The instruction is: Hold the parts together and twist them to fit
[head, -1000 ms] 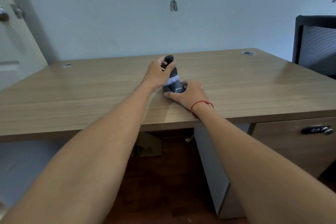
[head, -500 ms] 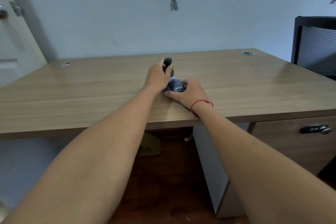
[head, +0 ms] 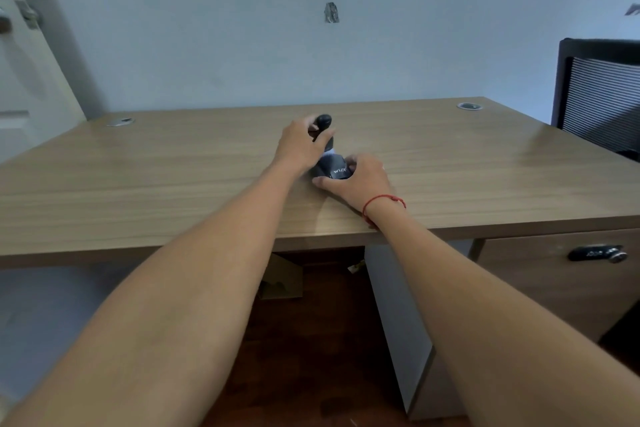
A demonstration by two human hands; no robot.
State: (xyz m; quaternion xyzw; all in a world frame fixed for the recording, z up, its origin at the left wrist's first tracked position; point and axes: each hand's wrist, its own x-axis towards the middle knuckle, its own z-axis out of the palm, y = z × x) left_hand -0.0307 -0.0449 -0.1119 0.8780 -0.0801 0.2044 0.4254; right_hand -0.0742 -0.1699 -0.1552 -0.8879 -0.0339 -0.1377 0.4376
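left hand (head: 299,149) curled round upper stem of small black plastic device with rounded knob top (head: 329,156) | right hand (head: 356,180) gripped its base on light wooden desk (head: 173,177) | long axis upright, leaning slightly away | both hands touching, none nearer

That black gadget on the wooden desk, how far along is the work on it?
Done: the black gadget with white lettering stands on the wooden desk. In hand: the left hand grips its black upper stem, the right hand holds its base. What remains cannot be told.
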